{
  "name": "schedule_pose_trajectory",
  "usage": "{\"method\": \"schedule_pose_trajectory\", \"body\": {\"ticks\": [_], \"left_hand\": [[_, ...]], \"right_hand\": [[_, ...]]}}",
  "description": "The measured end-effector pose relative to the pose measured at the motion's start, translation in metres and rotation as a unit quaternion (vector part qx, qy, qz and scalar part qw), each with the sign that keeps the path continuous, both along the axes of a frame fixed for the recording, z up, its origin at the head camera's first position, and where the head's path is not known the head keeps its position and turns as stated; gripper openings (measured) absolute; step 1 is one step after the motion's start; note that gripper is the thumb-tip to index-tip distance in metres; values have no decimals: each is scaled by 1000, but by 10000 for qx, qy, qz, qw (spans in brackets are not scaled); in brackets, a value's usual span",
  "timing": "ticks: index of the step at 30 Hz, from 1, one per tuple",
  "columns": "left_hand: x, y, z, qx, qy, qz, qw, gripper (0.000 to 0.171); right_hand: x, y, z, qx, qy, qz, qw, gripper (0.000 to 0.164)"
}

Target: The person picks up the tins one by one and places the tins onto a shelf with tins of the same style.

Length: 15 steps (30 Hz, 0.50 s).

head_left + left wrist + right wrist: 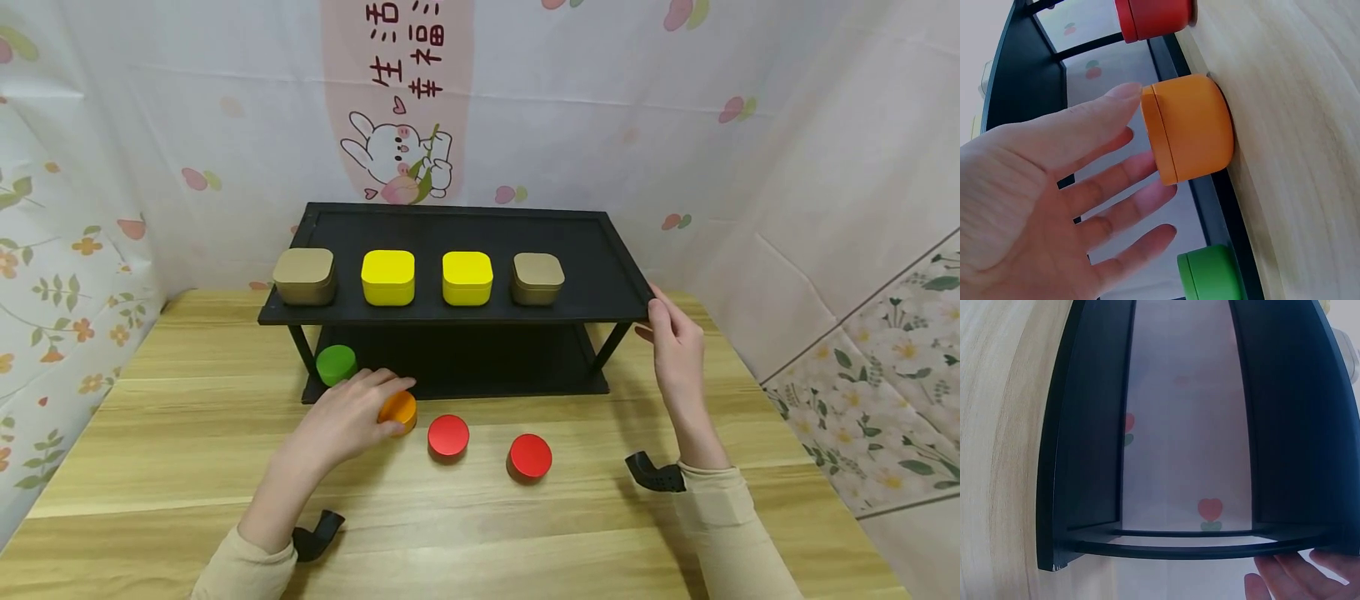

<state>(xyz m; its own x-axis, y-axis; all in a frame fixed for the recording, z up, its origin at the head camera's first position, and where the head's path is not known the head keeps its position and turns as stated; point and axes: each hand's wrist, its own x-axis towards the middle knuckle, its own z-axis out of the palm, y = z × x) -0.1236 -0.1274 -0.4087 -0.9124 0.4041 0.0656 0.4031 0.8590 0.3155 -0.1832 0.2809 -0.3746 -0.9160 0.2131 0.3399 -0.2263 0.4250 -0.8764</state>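
My left hand is at the orange round tin, its thumb tip by the lid's edge and its other fingers spread along the far side. The tin stands upright on the table in front of the black two-tier shelf. Behind this hand, a green round tin sits on the lower tier at the left. My right hand grips the upper tier's right front corner, thumb on top and fingers below. Two red round tins, one nearer the middle and one further right, stand on the table.
Along the upper tier stand a brown square tin at the left, two yellow square tins and another brown square tin. A patterned cloth hangs behind the shelf. Black wrist mounts stick out from both sleeves.
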Motion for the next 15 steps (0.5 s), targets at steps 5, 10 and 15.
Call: {"method": "schedule_pose_trajectory", "body": {"ticks": [5, 10, 15], "left_hand": [[-1, 1, 0, -64, 42, -35, 10000, 49], [-2, 1, -1, -106, 57, -55, 9999, 48], [-1, 1, -1, -80, 157, -109, 9998, 45]], "right_hand": [[1, 0, 0, 7, 11, -7, 10000, 46], [0, 0, 0, 20, -11, -43, 10000, 45], [-2, 1, -1, -37, 19, -46, 10000, 44]]}}
